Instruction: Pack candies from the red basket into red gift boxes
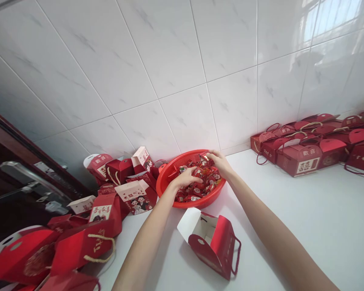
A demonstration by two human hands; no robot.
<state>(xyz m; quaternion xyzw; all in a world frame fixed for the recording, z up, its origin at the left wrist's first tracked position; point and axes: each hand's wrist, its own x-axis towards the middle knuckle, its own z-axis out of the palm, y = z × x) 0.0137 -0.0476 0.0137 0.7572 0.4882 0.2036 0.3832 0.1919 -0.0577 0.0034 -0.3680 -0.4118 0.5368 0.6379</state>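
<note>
A round red plastic basket (pixel 161 184) stands against the tiled wall, filled with wrapped candies (pixel 197 198) in mostly red wrappers. My left hand (pixel 186 178) reaches in over the candies from the left, thumb and fingers apart, with some fingertips hidden among the wrappers. At the basket's far right side, my right hand (pixel 219 161) has its fingers bent together on a shiny wrapped candy (pixel 204 158). In front of the basket, between my forearms, a dark red gift box (pixel 209 246) with a cord handle sits with its top flaps up and its pale inside showing.
Red gift boxes (pixel 81 246) crowd the left side of the white table (pixel 306 226), some with flaps up. More boxes with handles (pixel 301 159) stand in rows at the right by the wall. A dark door with a metal handle (pixel 27 173) is at the left.
</note>
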